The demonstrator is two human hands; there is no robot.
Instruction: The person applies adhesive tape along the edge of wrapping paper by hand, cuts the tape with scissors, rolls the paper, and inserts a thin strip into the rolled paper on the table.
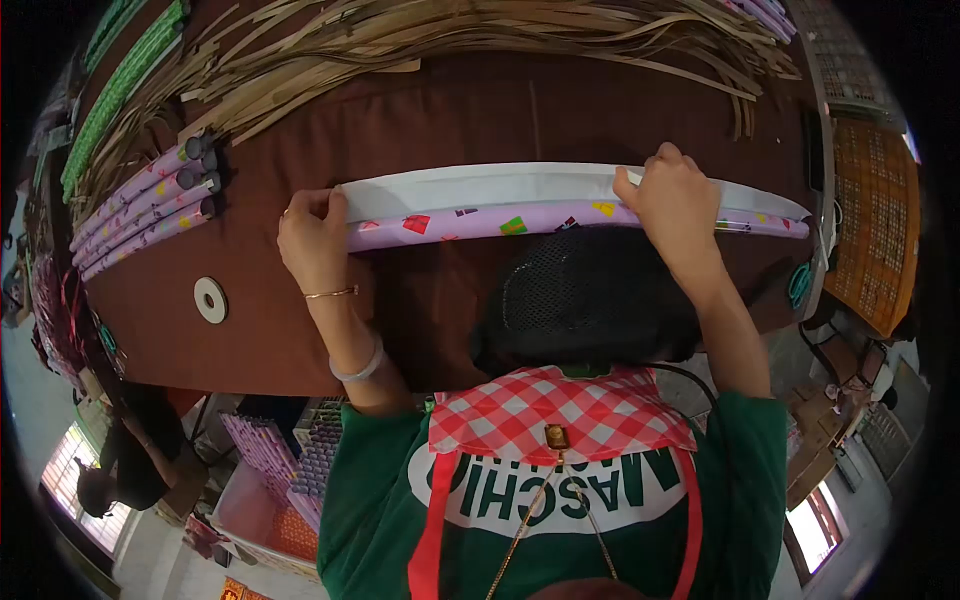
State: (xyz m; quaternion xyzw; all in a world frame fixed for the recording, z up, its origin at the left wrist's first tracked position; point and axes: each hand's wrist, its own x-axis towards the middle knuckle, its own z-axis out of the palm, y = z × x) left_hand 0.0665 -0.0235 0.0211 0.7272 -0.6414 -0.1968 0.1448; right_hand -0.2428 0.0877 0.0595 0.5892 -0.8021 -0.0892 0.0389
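Note:
A long sheet of lilac wrapping paper (450, 227) with small colourful gift prints lies across the brown-covered table (430, 120). Its near side is rolled into a narrow tube, while a white strip of its underside shows along the far side. My left hand (312, 240) pinches the left end between thumb and fingers. Toward the right end, my right hand (677, 205) is closed over the paper, its knuckles up and its thumb at the white strip. The inside of the roll is hidden.
Lilac rolls (150, 205) are stacked at the left, near green rolls (125, 100). Brown strips (350, 50) cover the far side. A tape roll (210, 299), teal-handled scissors (799, 285) and a black mesh item (560, 290) are nearer. Another person (150, 430) is lower left.

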